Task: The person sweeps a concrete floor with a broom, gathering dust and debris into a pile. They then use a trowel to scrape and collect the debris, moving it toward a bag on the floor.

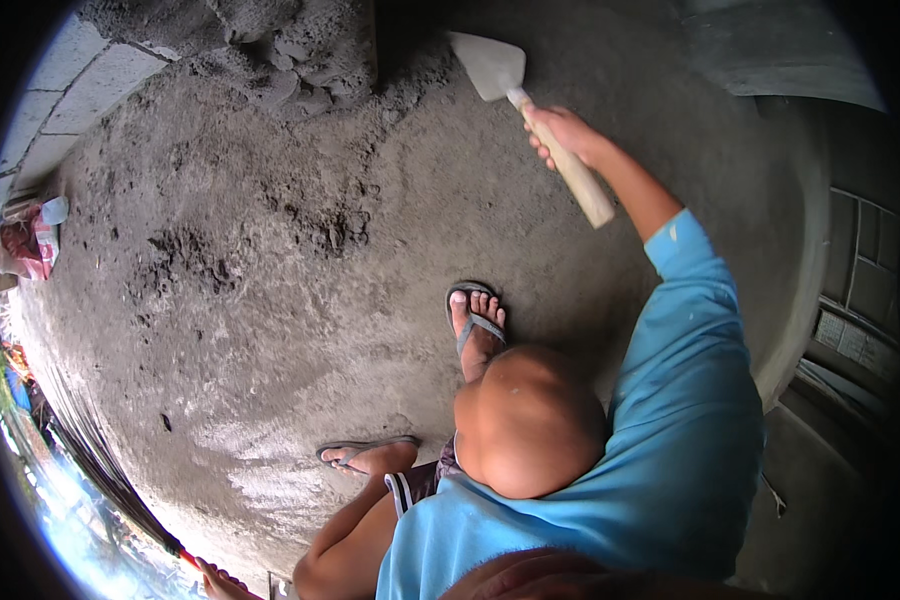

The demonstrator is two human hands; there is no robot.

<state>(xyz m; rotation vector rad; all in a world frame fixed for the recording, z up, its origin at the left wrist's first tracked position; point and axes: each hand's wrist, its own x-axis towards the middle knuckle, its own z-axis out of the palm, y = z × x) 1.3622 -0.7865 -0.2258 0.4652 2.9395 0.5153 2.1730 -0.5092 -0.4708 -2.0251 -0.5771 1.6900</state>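
Observation:
My right hand grips the wooden handle of a pointed masonry trowel. Its pale blade points away from me, over the floor beside a heap of wet mortar. At the lower left rim, my left hand is closed around the red handle of a stick broom; most of that arm is out of view. The broom's thin dark bristles fan out to the upper left. Whether they touch the floor I cannot tell. Below lies a rough concrete floor with scattered mortar crumbs.
My feet, in flip-flops, are on the floor. A block wall runs along the upper left, with a red and white sack near its foot. A raised grey ledge juts in at the upper right. Bright outdoor ground borders the lower left.

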